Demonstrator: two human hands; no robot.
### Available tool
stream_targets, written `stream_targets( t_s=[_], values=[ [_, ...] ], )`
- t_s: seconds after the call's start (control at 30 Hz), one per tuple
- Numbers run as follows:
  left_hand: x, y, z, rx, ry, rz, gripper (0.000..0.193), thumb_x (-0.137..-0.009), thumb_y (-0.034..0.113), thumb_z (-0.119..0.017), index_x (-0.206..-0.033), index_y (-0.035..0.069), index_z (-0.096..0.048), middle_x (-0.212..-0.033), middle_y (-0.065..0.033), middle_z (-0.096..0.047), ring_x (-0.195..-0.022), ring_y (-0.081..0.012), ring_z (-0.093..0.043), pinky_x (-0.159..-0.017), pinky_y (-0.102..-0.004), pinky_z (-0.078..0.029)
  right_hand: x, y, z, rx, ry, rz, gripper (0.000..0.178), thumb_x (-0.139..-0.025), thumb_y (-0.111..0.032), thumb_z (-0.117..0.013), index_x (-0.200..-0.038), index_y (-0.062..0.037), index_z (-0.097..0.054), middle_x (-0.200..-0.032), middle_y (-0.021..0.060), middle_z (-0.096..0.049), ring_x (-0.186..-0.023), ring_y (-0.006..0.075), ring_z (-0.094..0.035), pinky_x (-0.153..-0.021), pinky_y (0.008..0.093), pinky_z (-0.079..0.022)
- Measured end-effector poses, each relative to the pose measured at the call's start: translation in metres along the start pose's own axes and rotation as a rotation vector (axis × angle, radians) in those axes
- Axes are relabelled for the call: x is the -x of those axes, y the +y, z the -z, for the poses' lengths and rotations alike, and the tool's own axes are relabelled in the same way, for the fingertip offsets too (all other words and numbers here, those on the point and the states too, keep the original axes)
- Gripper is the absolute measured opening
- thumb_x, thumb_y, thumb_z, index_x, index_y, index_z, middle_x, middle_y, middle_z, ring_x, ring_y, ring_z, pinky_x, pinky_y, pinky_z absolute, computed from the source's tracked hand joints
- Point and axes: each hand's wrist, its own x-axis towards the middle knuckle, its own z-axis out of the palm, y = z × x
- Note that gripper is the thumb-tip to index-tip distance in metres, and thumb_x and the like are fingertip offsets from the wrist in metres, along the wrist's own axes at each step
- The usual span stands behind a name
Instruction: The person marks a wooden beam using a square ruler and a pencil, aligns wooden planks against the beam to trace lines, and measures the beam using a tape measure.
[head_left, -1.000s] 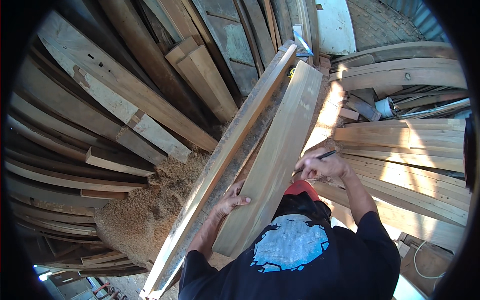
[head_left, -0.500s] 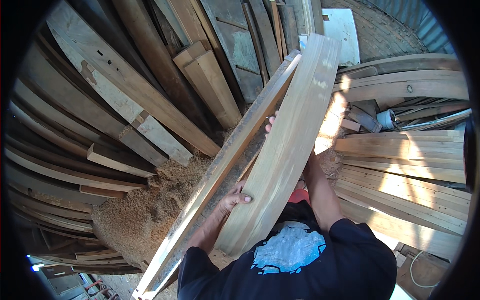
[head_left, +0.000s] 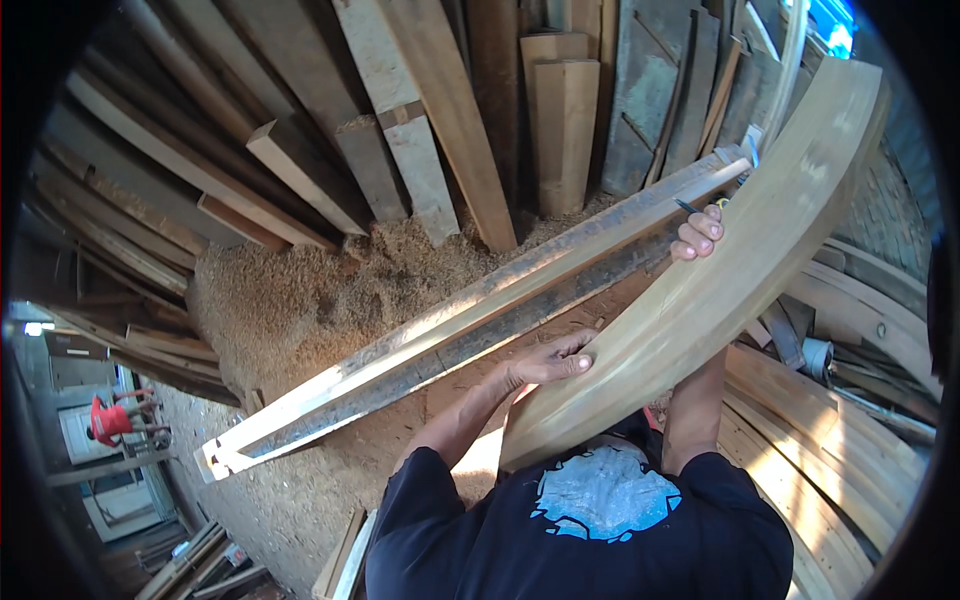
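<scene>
A wide, smooth wooden plank slants up to the right across my chest, its far end raised. My left hand holds its near left edge, thumb on the upper face and the other fingers hidden beneath. My right forearm passes under the plank, and the fingertips of my right hand curl over its far left edge. A thin dark stick, like a pen or pencil, pokes out beside those fingertips. Beyond the plank runs a long, narrow timber frame, low over the floor.
A sawdust heap lies past the frame. Several boards lean upright along the far side. Stacked planks lie at my right, with a small pipe piece near them. A person in red is far off at left.
The view has turned left, so the frame and boards sit differently in it. The plank has swung to the right and tilts more. My right fingertips show more clearly over its edge.
</scene>
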Motion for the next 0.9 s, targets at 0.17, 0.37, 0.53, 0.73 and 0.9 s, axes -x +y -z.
stream_targets(
  t_s=[0.17, 0.37, 0.53, 0.73, 0.9],
  values=[
    [0.068, 0.015, 0.008, -0.285, 0.130, -0.236, 0.113, -0.078, 0.075, -0.067, -0.159, 0.007, -0.026, -0.160, -0.0182, -0.033, -0.148, -0.0332, -0.030, -0.120, -0.0461, -0.024, -0.027, 0.022, -0.034, 0.480, 0.440, 0.252, 0.067, -0.086, -0.048, -0.076, -0.133, -0.0056, -0.055, -0.120, 0.0060, -0.063, -0.110, 0.0241, -0.061, -0.098, 0.0410, -0.051],
    [0.092, -0.008, 0.013, -0.908, 0.954, -0.050, 0.053, -0.081, 0.021, -0.079, -0.123, 0.003, -0.052, -0.105, -0.0208, -0.067, -0.102, -0.0392, -0.066, -0.089, -0.0404, -0.054, -0.103, 0.083, -0.061, 0.948, 0.535, 0.410, 0.075, -0.083, -0.049, -0.078, -0.142, -0.0124, -0.050, -0.133, 0.0030, -0.062, -0.125, 0.0223, -0.058, -0.110, 0.0416, -0.045],
    [0.086, -0.032, 0.065, -0.657, 1.112, -0.329, 0.036, -0.081, 0.008, -0.077, -0.113, 0.003, -0.061, -0.101, -0.0181, -0.070, -0.097, -0.0314, -0.069, -0.086, -0.0394, -0.054, -0.154, 0.143, -0.096, 1.097, 0.253, 0.327, 0.045, -0.084, -0.040, -0.083, -0.112, -0.0076, -0.070, -0.109, 0.0016, -0.070, -0.102, 0.0130, -0.063, -0.094, 0.0319, -0.047],
    [0.100, -0.061, 0.098, -0.699, 1.258, -0.326, 0.034, -0.083, 0.003, -0.072, -0.116, 0.001, -0.062, -0.106, -0.0131, -0.072, -0.105, -0.0224, -0.067, -0.097, -0.0372, -0.049, -0.176, 0.197, -0.096, 1.121, 0.176, 0.234, 0.055, -0.075, -0.047, -0.088, -0.099, -0.0051, -0.062, -0.091, -0.0013, -0.064, -0.083, 0.0064, -0.058, -0.072, 0.0247, -0.050],
    [0.104, -0.091, 0.112, -0.594, 1.259, -0.383, 0.037, -0.084, 0.004, -0.073, -0.119, 0.002, -0.062, -0.108, -0.0141, -0.072, -0.107, -0.0230, -0.066, -0.098, -0.0369, -0.048, -0.174, 0.220, -0.085, 1.186, 0.189, 0.212, 0.060, -0.071, -0.054, -0.087, -0.092, -0.0061, -0.058, -0.077, -0.0030, -0.059, -0.072, 0.0053, -0.055, -0.063, 0.0228, -0.047]
  ],
)
